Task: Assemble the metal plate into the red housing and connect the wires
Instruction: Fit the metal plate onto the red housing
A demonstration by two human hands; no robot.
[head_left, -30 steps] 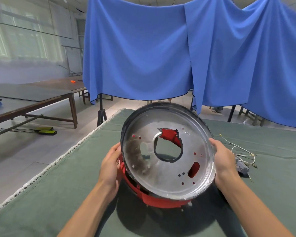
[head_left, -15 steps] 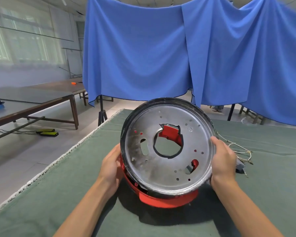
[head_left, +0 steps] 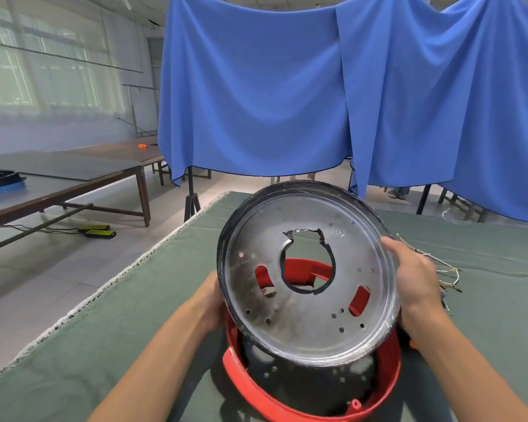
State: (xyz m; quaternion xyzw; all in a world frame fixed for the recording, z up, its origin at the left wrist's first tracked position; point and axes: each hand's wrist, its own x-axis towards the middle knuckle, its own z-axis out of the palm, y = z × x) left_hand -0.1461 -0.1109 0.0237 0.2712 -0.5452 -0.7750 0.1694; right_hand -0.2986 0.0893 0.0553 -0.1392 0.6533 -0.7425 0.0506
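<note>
- Two hands on the metal plate [head_left: 308, 278], one on each side of its rim; it's held tilted above the red housing [head_left: 311, 391], face toward the person, far edge high, near edge dipping inside the housing's ring.
- Right hand [head_left: 415, 281]: fingers curled over the plate's right edge, grasping it.
- Left hand [head_left: 209, 300]: mostly hidden behind the plate's left edge. It looks like it's holding the rim, but I can't tell how the fingers lie.
- Step in hand, my read: first one, lining up the plate before dropping it into the housing. Not seated yet.
- Housing sits on the green table cover [head_left: 134, 315], open side up. Red shows through the plate's centre hole and both slots.
- Wires [head_left: 439, 269] lie loose on the cover just right of the right hand, not connected to anything I can see.
- Next move likely calls for levelling the plate, rotating it until slots and holes match the housing's features, then lowering it evenly so the rim doesn't bind.
- Versus the earlier frames: the plate has come up and away from the housing, and much more of the red ring is now exposed below it. It has also been rotated: the slots sit in different places. Both hands keep the same side grip.
</note>
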